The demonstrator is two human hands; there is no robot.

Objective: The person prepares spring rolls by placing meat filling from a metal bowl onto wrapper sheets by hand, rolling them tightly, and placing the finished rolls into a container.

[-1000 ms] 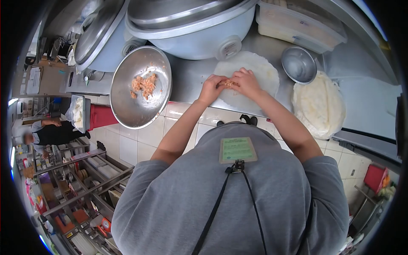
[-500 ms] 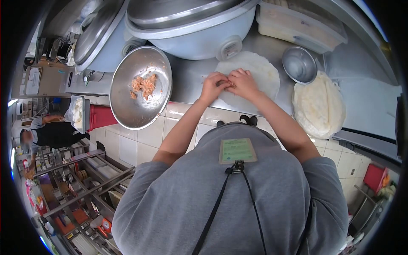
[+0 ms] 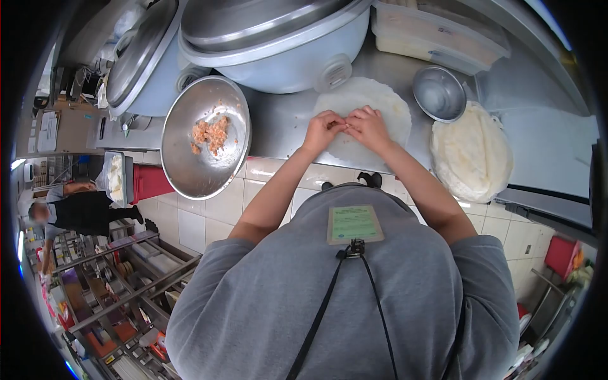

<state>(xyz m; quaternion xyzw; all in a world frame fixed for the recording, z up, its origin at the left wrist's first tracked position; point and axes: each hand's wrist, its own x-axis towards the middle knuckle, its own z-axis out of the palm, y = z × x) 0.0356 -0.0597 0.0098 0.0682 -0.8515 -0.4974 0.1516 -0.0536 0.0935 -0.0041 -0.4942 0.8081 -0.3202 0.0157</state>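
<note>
My left hand and my right hand meet fingertip to fingertip above a thin, round white wrapper sheet on the steel counter. Both are closed in a pinch on a small bit of orange-pink minced filling, mostly hidden by the fingers. To the left, a large steel mixing bowl tilts towards me and holds a lump of the same minced filling. On the right lies a pile of pale wrapper sheets, with a small steel bowl overlapping its far edge.
Two big blue lidded pots stand behind the sheet. A clear plastic box sits at the back right. Off to the left, another person in a dark apron is beside a grey tub and metal shelving.
My fingertips have drawn closer together, and the filling between them shows less. The view has shifted slightly, and the other person's arm has moved a little.
</note>
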